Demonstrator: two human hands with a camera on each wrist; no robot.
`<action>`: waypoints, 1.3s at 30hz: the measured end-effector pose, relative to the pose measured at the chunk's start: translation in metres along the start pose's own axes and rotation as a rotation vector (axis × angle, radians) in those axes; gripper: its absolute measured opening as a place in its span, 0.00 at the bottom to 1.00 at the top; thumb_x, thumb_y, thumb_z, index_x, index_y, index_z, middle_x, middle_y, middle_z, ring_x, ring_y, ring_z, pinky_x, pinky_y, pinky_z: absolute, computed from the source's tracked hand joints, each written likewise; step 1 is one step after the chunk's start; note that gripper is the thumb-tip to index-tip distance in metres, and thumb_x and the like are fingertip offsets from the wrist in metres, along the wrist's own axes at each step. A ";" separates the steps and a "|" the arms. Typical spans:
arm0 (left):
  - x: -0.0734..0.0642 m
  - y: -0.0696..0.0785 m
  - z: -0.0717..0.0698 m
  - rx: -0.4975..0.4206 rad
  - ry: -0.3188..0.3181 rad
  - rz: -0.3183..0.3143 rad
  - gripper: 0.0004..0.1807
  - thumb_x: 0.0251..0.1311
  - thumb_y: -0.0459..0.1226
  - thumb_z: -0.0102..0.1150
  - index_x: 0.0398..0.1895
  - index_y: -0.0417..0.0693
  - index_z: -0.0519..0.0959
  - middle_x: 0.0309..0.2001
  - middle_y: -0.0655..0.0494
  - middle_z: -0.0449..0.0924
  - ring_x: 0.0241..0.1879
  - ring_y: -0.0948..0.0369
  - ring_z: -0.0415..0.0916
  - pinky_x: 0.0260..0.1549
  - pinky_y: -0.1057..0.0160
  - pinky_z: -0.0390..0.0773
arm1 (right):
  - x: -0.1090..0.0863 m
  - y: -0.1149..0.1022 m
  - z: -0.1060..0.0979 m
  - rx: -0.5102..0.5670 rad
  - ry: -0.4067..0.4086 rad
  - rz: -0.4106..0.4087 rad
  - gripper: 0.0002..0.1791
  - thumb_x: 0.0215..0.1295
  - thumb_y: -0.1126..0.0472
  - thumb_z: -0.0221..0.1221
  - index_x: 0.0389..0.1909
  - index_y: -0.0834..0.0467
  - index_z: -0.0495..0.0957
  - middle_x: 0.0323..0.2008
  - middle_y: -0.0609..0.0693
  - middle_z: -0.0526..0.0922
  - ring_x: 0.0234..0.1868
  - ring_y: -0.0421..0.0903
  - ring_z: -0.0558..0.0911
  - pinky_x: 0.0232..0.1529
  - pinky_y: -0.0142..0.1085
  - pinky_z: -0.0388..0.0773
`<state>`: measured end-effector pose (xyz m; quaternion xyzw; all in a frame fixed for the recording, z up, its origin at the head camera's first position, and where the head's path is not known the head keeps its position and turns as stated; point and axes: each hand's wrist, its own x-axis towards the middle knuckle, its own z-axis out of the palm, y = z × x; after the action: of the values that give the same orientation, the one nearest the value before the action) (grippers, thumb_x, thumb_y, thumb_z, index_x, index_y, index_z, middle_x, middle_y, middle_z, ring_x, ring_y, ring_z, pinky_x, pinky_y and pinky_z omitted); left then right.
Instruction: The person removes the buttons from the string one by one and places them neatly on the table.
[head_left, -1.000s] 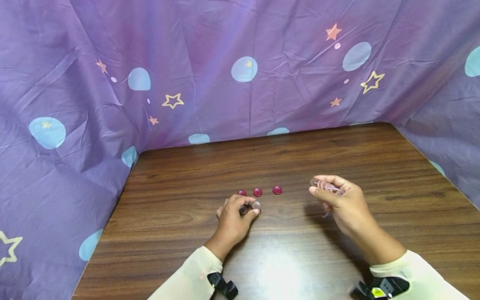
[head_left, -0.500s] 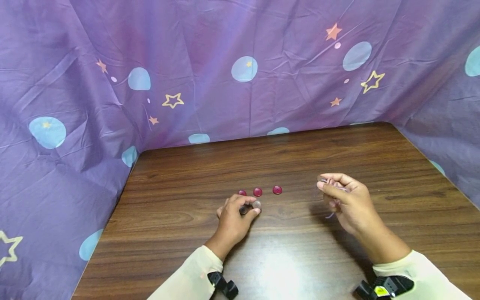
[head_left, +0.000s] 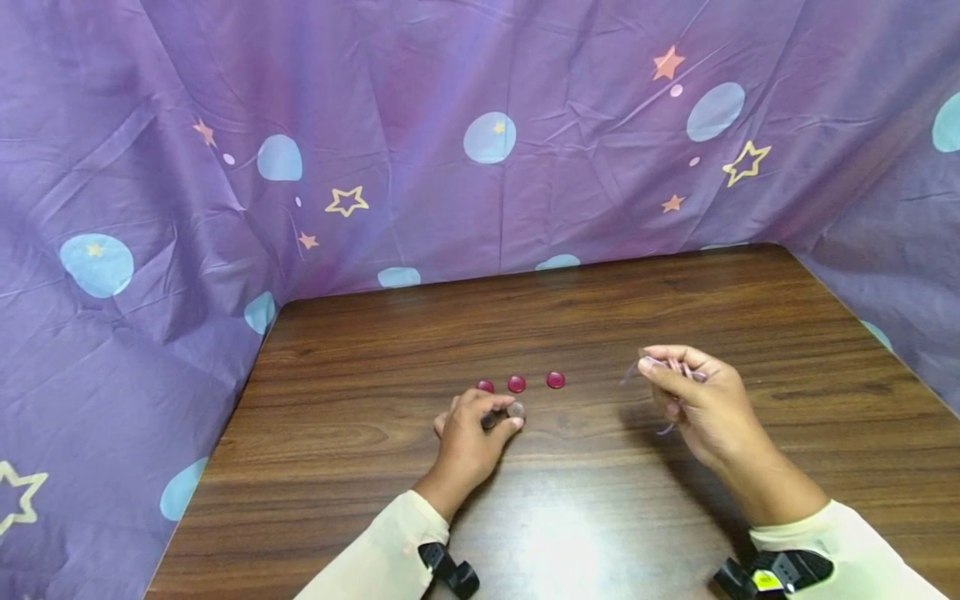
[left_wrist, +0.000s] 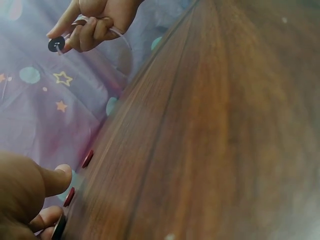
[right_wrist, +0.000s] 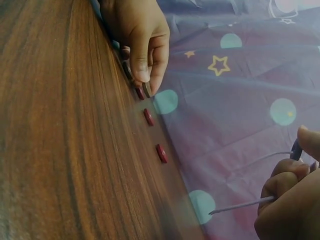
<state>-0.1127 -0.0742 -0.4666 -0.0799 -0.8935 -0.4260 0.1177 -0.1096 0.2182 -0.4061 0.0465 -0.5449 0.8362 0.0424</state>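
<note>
In the head view my left hand (head_left: 468,429) is low over the table, pinching a greyish-brown button (head_left: 515,409) between thumb and index finger. A dark button (head_left: 489,420) lies on the table under that hand, partly hidden. Held up off the table on the right, my right hand (head_left: 708,404) pinches a dark button (left_wrist: 56,44) at its fingertips, as the left wrist view shows. A pale purple string (right_wrist: 242,205) comes out at this button's holes. More of the string is gathered in the curled fingers, and a loose end hangs below the hand.
Three red buttons lie in a row just beyond my left hand: a left one (head_left: 486,386), a middle one (head_left: 517,383) and a right one (head_left: 556,380). The wooden table (head_left: 390,350) meets a purple patterned cloth (head_left: 420,183) at its back and sides.
My right hand has shifted a little to the right, and its button has turned away from the head camera. A short string end now sticks out left of its fingertips. The left hand stays put.
</note>
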 end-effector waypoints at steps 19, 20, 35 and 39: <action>0.000 0.001 0.003 0.074 -0.003 0.016 0.16 0.53 0.40 0.84 0.46 0.54 0.94 0.45 0.55 0.86 0.50 0.52 0.79 0.54 0.41 0.63 | 0.001 -0.001 0.000 -0.025 0.028 0.008 0.16 0.77 0.76 0.59 0.41 0.55 0.90 0.23 0.39 0.82 0.18 0.32 0.72 0.18 0.24 0.66; 0.000 0.001 0.003 0.077 -0.002 0.018 0.16 0.52 0.41 0.85 0.46 0.54 0.94 0.45 0.55 0.86 0.50 0.52 0.79 0.54 0.41 0.63 | 0.000 -0.001 0.000 -0.027 0.028 0.012 0.16 0.77 0.76 0.59 0.41 0.55 0.90 0.23 0.39 0.82 0.19 0.32 0.72 0.18 0.24 0.67; 0.002 0.002 0.004 0.113 -0.019 -0.003 0.16 0.55 0.43 0.83 0.48 0.56 0.94 0.47 0.57 0.85 0.52 0.53 0.78 0.56 0.42 0.62 | -0.001 0.000 0.002 -0.049 0.028 0.014 0.15 0.76 0.76 0.59 0.41 0.55 0.91 0.24 0.40 0.84 0.18 0.32 0.72 0.18 0.24 0.67; 0.002 0.002 0.003 0.116 -0.020 -0.001 0.16 0.55 0.43 0.84 0.47 0.56 0.94 0.47 0.57 0.85 0.52 0.53 0.78 0.56 0.42 0.62 | -0.001 0.000 0.001 -0.039 0.022 0.006 0.16 0.77 0.76 0.58 0.41 0.55 0.90 0.23 0.40 0.82 0.18 0.33 0.71 0.18 0.25 0.66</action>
<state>-0.1141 -0.0703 -0.4662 -0.0766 -0.9179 -0.3726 0.1131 -0.1088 0.2168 -0.4060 0.0348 -0.5607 0.8260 0.0468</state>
